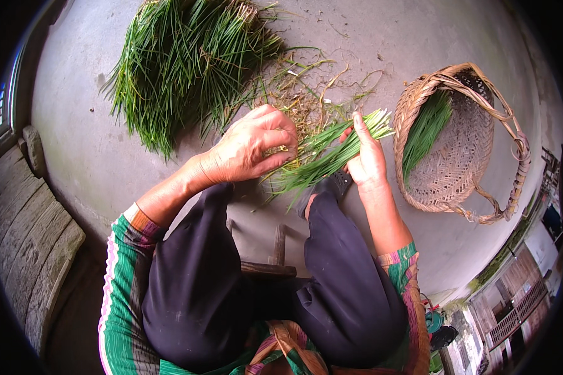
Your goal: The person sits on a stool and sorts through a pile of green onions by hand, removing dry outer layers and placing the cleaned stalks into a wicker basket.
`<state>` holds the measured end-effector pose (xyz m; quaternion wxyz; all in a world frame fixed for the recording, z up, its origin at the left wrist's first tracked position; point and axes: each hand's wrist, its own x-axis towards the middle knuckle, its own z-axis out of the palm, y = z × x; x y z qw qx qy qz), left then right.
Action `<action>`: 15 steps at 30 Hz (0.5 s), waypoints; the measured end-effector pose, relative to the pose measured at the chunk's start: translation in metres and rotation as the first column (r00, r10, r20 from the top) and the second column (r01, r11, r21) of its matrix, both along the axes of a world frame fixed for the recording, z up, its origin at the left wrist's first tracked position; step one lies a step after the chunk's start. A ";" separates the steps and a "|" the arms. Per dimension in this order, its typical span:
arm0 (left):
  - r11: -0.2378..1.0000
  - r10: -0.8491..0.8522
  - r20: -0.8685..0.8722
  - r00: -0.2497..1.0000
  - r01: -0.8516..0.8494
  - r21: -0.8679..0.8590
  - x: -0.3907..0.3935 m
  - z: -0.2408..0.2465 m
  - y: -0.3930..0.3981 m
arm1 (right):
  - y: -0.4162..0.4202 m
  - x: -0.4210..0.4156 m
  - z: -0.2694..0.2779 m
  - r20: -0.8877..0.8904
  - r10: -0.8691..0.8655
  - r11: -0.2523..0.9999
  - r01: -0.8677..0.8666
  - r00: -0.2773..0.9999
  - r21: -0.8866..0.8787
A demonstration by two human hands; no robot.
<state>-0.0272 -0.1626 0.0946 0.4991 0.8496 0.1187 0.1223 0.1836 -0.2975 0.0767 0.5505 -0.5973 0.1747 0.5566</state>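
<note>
My right hand (367,157) grips a bunch of garlic chives (326,157). Its white stem ends point up to the right, and the green leaf tips trail down to the left. Just left of the bunch is my left hand (260,144), its fingers curled toward the thumb. The frame does not settle whether anything is pinched at those fingertips. Beneath and beyond both hands, a litter of yellowed leaves and trimmings (305,110) covers the concrete floor.
A large heap of chives (187,70) lies on the floor at the upper left. On the right stands a woven basket (464,159) with a high handle and some chives (427,129) inside. Wooden planks (33,234) edge the left side. A low wooden stool (267,268) shows between my knees.
</note>
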 end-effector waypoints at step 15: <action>0.717 0.167 -0.398 0.902 -0.388 -0.580 -0.011 -0.014 0.005 | -0.010 0.020 0.000 0.076 -0.050 0.999 0.050 0.996 0.000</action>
